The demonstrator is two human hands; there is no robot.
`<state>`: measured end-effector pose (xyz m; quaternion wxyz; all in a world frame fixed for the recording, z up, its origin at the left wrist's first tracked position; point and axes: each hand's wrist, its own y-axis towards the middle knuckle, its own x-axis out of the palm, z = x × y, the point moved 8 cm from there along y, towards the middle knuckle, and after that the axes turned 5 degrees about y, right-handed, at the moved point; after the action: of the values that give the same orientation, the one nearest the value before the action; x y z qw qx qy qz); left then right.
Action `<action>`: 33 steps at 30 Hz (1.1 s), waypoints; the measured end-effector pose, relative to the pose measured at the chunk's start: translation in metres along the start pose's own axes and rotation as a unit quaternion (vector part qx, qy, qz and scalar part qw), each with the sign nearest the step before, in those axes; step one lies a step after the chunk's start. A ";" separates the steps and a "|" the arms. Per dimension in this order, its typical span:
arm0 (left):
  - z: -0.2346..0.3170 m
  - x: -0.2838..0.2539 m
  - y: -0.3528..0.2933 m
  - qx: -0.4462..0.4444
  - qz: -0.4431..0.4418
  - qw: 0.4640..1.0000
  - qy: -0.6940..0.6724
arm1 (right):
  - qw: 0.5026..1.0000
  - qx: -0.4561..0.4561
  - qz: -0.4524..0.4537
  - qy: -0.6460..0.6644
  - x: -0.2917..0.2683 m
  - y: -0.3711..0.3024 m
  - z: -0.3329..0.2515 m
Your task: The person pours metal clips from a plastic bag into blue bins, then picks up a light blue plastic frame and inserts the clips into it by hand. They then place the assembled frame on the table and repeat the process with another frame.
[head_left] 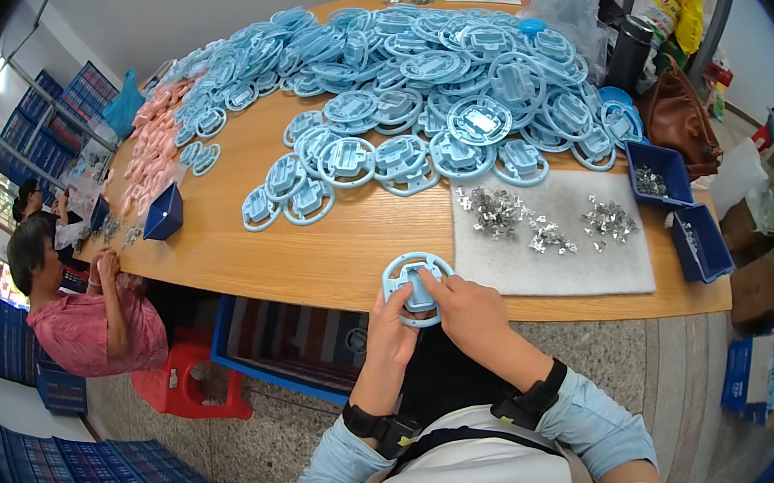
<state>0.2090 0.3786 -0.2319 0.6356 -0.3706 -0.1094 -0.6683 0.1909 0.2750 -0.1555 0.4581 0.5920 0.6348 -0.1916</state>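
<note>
Just off the table's front edge, a light blue round plastic part [413, 315], shaped like a small steering wheel with a boxy middle, is held in both hands. My left hand [390, 333] wraps its lower left rim with the thumb up on the middle. From the right, my right hand [467, 310] presses its fingers onto the middle of the part. Whether a small metal piece is under those fingers I cannot tell. Right of the hands, piles of small silvery metal pieces [495, 213] lie on a white foam sheet [545, 277].
A large heap of matching blue parts [408, 53] covers the wooden table [327, 268], with pink parts [154, 153] at its left. Blue bins [704, 244] stand at the right, near a black flask [629, 54] and a brown bag [680, 117]. Other people work at the left and far side.
</note>
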 end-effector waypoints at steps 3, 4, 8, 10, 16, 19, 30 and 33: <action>0.001 0.000 -0.001 0.000 0.002 1.000 -0.003 | 1.000 -0.005 -0.015 -0.005 0.004 0.001 0.000; 0.001 0.000 -0.001 -0.002 0.002 1.000 -0.007 | 1.000 -0.004 -0.016 -0.006 0.004 0.002 0.000; -0.001 -0.001 0.002 -0.005 -0.001 1.000 -0.012 | 0.998 -0.019 -0.041 -0.033 0.004 0.003 -0.005; 0.000 -0.001 0.001 -0.004 -0.003 1.000 -0.003 | 0.997 -0.019 -0.056 -0.040 0.003 0.005 -0.009; -0.001 -0.003 0.001 0.011 0.010 1.000 0.020 | 0.994 -0.039 -0.090 -0.056 0.007 0.013 -0.017; -0.001 -0.005 0.000 0.009 0.019 1.000 0.009 | 0.994 -0.031 -0.095 -0.045 0.006 0.008 -0.016; -0.003 -0.004 0.000 0.010 0.016 1.000 0.002 | 0.995 -0.023 -0.075 -0.069 0.004 0.008 -0.015; -0.002 -0.007 0.000 0.020 0.016 1.000 0.016 | 0.995 -0.027 -0.084 -0.052 0.007 0.010 -0.020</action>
<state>0.2081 0.3826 -0.2379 0.6552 -0.3489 -0.1064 -0.6616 0.1941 0.2968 -0.1485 0.4886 0.5135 0.6624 -0.2425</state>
